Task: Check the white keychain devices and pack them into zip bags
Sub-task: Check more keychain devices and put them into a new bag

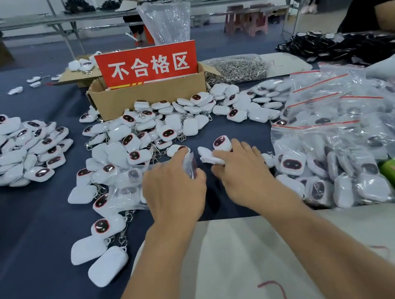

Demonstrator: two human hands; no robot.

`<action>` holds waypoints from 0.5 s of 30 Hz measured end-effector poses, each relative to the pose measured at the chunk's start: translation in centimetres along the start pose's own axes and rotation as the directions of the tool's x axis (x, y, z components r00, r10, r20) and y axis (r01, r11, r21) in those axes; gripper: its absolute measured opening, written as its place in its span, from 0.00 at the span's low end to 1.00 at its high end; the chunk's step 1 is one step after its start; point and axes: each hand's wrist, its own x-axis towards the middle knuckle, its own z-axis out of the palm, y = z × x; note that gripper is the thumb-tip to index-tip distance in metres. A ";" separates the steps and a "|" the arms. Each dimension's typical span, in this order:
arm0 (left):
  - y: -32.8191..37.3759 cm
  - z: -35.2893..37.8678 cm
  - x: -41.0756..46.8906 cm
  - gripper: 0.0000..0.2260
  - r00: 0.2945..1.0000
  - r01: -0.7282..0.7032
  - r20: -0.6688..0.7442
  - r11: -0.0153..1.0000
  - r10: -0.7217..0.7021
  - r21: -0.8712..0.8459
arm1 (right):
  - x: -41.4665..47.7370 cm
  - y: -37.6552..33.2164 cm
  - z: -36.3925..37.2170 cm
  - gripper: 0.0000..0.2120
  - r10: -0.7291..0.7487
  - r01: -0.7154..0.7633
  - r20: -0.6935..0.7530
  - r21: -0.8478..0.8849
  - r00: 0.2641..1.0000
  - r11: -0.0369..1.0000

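Here the left hand (173, 186) grips a clear plastic zip bag (191, 167) while the right hand (242, 172) pinches a small white rounded keychain device (208, 156) just beside it.

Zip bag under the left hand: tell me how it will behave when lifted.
Likely floppy: the zip bag is thin clear film, bunched where the left hand holds it. It will probably sag and swing, since several white keychain devices lie loose inside. It may be slippery, as the film looks glossy.
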 end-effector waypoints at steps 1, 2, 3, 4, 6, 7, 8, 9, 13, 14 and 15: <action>0.1 -0.1 0.0 0.18 1.000 -0.026 -0.004 0.999 0.026 -0.023 | -1.0 -0.1 0.0 0.15 0.010 -0.007 -0.050 0.052 0.999 0.999; 0.3 -0.1 -0.1 0.17 0.998 -0.058 0.000 0.997 0.058 -0.051 | -2.0 -0.1 -0.2 0.14 0.025 -0.009 -0.121 0.128 0.992 0.992; 0.5 -0.1 -0.2 0.15 0.995 -0.096 0.001 0.992 0.096 -0.081 | -2.9 -0.1 -0.5 0.12 0.048 -0.001 -0.203 0.229 0.978 0.973; 0.6 -0.1 -0.3 0.14 0.991 -0.131 -0.007 0.984 0.131 -0.119 | -3.8 -0.2 -0.9 0.11 0.092 0.007 -0.268 0.348 0.959 0.938; 1.1 -0.2 -0.4 0.12 0.987 -0.158 -0.041 0.954 0.152 -0.254 | -5.2 -0.3 -1.5 0.14 0.227 -0.029 -0.235 0.632 0.945 0.774; 1.3 -0.4 -0.5 0.12 0.989 -0.151 -0.054 0.931 0.141 -0.331 | -5.6 -0.4 -1.9 0.16 0.271 -0.066 -0.144 0.766 0.952 0.639; 1.6 -0.6 -0.6 0.12 0.990 -0.142 -0.053 0.905 0.131 -0.401 | -5.9 -0.6 -2.3 0.16 0.283 -0.116 -0.033 0.863 0.959 0.492; 1.7 -0.8 -0.7 0.12 0.992 -0.120 -0.021 0.869 0.126 -0.480 | -6.1 -0.7 -2.6 0.17 0.261 -0.168 0.072 0.915 0.963 0.367; 2.2 -1.2 -0.6 0.11 0.969 0.082 0.215 0.671 0.118 -0.737 | -5.9 -0.3 -3.1 0.18 0.097 -0.262 0.245 0.931 0.965 0.253; 2.2 -1.2 -0.6 0.10 0.967 0.095 0.228 0.664 0.115 -0.742 | -5.7 -0.1 -3.1 0.16 0.088 -0.265 0.251 0.931 0.964 0.250; 2.1 -1.1 -0.5 0.10 0.967 0.104 0.232 0.663 0.108 -0.742 | -5.5 0.0 -3.0 0.15 0.098 -0.253 0.235 0.929 0.967 0.271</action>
